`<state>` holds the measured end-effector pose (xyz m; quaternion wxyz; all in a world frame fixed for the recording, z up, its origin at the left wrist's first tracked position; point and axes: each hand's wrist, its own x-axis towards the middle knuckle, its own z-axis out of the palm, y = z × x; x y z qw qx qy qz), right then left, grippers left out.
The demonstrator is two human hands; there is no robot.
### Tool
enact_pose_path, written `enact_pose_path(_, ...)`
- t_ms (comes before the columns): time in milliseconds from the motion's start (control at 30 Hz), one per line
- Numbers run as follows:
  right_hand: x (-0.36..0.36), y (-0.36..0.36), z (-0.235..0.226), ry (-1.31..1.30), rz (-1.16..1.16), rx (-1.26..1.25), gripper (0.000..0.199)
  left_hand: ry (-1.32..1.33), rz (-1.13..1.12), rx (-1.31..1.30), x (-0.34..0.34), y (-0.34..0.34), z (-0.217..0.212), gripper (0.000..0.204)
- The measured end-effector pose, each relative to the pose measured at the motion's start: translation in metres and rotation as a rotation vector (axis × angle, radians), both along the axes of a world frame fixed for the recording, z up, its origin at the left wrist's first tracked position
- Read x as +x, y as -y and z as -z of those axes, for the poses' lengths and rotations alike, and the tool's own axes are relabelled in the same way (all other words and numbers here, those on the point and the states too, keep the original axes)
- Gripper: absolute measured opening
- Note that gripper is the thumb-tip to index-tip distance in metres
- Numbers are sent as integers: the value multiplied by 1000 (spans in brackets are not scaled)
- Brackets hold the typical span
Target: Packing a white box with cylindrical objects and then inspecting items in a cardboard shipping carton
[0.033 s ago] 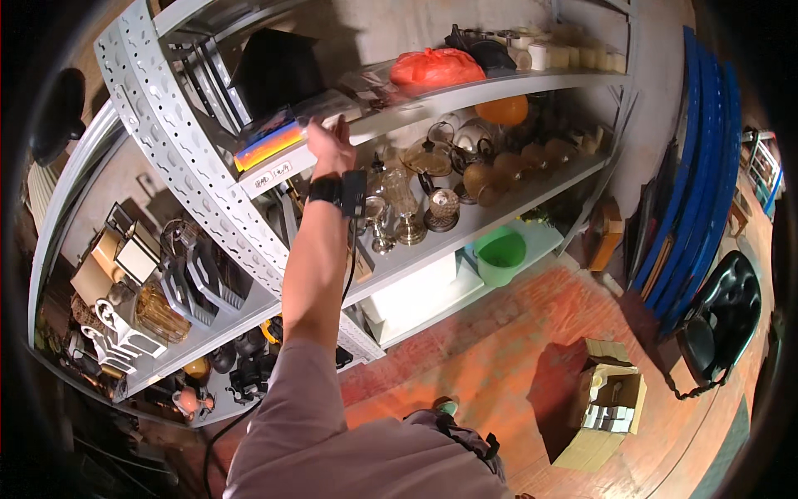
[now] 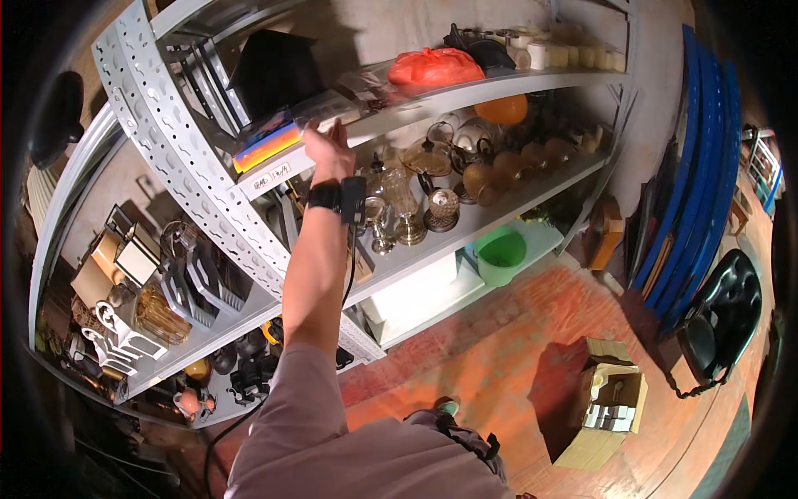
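Note:
My left hand [image 2: 328,148] reaches up to the front lip of the upper shelf [image 2: 399,118]. A dark band and a small black device are strapped on its wrist. The thumb and fingers look apart, though the fingertips are partly hidden. Close beside them lies a flat stack of coloured items [image 2: 268,150], yellow, orange and blue along their edges. Clear plastic packets [image 2: 332,106] lie just behind the fingers. Whether the hand touches the stack or the packets I cannot make out. My right hand is out of view.
On the upper shelf are a red plastic bag [image 2: 436,68] and pale cylinders. Below stand glass and metal candle holders [image 2: 409,226] and a green bucket [image 2: 499,254]. An open cardboard box [image 2: 611,407] sits on the floor, near a black chair [image 2: 719,312] and blue panels [image 2: 694,183].

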<state>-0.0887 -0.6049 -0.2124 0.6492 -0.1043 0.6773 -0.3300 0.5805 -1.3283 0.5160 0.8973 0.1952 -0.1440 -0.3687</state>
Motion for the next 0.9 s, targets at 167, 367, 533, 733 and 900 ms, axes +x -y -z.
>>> enact_pose_path(167,2,-7,-8,-30,50,89,32,-56,60,-96,-27,-39,19,30)
enact_pose_path(367,6,25,-58,-348,-75,-34,44,503,153,78,-58,-71,113,13)
enact_pose_path(533,34,68,-144,-751,-85,-29,39,1366,311,346,-54,-84,309,33)
enact_pose_path(733,140,48,-235,-928,332,232,29,2021,1001,195,-89,-167,522,28)
enact_pose_path(900,226,14,-250,-1039,695,312,31,1837,1945,634,-126,-209,594,26)
